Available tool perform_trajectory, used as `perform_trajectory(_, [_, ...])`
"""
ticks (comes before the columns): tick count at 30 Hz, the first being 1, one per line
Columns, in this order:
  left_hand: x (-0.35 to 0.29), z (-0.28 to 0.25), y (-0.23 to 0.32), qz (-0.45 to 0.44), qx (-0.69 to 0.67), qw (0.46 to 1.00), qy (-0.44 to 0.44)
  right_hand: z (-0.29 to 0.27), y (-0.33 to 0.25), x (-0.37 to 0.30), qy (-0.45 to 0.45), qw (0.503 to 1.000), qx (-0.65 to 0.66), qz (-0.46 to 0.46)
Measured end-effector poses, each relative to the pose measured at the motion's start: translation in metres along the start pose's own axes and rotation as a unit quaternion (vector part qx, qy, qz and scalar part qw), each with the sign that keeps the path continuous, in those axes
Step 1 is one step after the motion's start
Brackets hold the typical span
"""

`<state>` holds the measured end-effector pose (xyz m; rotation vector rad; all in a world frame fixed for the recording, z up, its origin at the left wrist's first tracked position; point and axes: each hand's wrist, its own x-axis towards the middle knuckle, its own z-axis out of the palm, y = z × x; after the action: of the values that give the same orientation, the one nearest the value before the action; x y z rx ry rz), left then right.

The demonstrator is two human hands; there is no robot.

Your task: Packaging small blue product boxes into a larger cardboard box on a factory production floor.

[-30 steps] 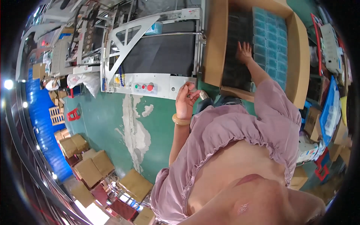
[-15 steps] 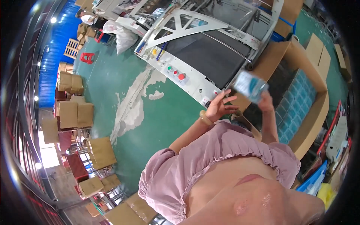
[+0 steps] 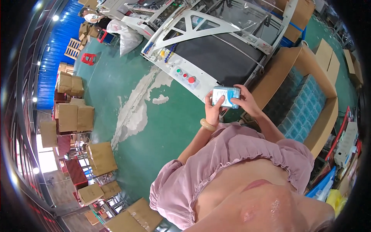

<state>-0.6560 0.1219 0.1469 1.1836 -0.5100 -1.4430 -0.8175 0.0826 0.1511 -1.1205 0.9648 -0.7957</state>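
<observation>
Between my two hands is a small clear-wrapped blue and white pack, held flat above the front edge of the machine. My left hand grips its left end, with the thumb lying on the white printed face. My right hand closes on its right end, thumb on the blue part. Just beyond the pack lies the machine's dark conveyor belt. To the right stands a big open carton with rows of similar blue packs stacked inside.
The machine's white front panel carries green and red buttons. Stacked cartons stand on the left, with a red stool and a white sack farther off. A person is at the far left. A red bar lies at right.
The pack has moved left from my right hand alone into both hands. My left hand, open before, has closed on its left end.
</observation>
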Motion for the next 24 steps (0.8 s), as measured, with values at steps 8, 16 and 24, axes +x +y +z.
perform_trajectory(8, [0.003, -0.02, 0.0, -0.082, -0.047, 0.995, -0.01, -0.094, 0.052, 0.105, 0.239, 0.963, 0.097, -0.075])
perform_trajectory(16, [-0.012, -0.051, 0.001, -0.109, 0.0, 0.994, 0.021, -0.237, 0.078, 0.188, 0.534, 0.842, -0.005, 0.082])
perform_trajectory(24, [-0.025, -0.065, 0.007, -0.112, 0.016, 0.992, 0.051, -0.21, 0.083, 0.218, 0.536, 0.832, -0.013, 0.138])
